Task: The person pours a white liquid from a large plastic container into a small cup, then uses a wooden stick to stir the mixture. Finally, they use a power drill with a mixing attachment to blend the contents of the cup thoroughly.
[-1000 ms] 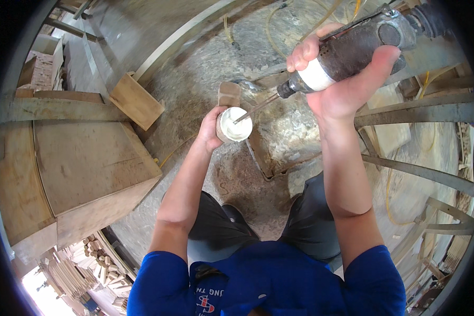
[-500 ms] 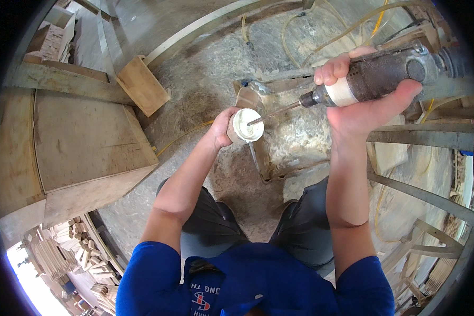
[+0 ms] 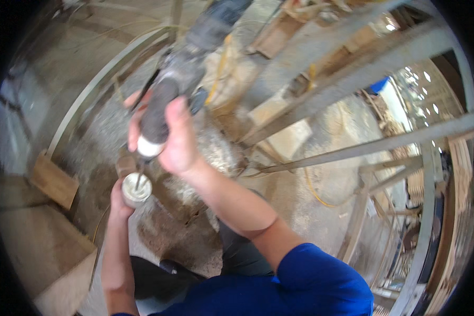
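Note:
My left hand (image 3: 120, 201) is wrapped round the side of a small round tub (image 3: 135, 199) with whitish paste inside. Above it, my right hand (image 3: 178, 139) grips a dark, dusty power drill (image 3: 162, 105) with a white band near its nose. From the drill's nose a thin rod (image 3: 138, 180) reaches down into the paste. How deep the rod goes is hidden by the paste. Motion blurs the drill and my right fingers a little.
Grey frame bars (image 3: 353, 142) cross the right side, with wooden strips (image 3: 416, 187) behind them. A yellow hose (image 3: 316, 194) lies on the floor there. At the left stand a wooden panel (image 3: 54, 180) and a large wooden box (image 3: 42, 247).
My view has swung to the right, so the tub and both hands appear further left. The drill has tilted from nearly sideways to pointing back toward me and down; the rod is still in the tub.

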Motion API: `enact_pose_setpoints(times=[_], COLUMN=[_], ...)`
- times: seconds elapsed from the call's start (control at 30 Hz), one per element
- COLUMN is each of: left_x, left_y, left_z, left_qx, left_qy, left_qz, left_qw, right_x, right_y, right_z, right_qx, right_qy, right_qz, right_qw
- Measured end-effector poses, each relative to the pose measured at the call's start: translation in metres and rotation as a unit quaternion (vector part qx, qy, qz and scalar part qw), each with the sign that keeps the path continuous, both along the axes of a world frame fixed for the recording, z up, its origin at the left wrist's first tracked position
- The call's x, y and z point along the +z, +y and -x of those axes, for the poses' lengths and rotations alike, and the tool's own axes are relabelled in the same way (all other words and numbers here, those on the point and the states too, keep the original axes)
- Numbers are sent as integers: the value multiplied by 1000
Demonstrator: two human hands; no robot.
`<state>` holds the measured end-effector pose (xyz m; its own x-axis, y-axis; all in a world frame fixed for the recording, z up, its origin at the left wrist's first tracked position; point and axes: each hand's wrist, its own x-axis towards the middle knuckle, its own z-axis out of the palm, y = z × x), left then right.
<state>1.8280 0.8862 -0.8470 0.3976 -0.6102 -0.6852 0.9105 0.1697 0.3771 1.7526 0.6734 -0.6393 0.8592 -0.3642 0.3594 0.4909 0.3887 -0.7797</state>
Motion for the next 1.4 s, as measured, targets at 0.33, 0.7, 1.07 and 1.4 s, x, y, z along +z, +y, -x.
enact_pose_setpoints(times=[0.33, 0.7, 1.07, 1.4], left_x=[13, 12, 5, 0], left_y=[-6, -15, -11, -3], left_z=[1, 6, 5, -1], left_qx=[-20, -16, -18, -10], left_qy=[-21, -36, -33, -46], left_qz=[-1, -41, -43, -36], left_qw=[1000, 998, 998, 998], right_x=[5, 5, 7, 9], right_y=[6, 8, 6, 15], right_z=[1, 3, 6, 1], right_qx=[-87, -110, -102, -113], right_qy=[17, 34, 17, -26], right_qz=[-53, -48, -34, -91], right_qw=[995, 992, 994, 989])
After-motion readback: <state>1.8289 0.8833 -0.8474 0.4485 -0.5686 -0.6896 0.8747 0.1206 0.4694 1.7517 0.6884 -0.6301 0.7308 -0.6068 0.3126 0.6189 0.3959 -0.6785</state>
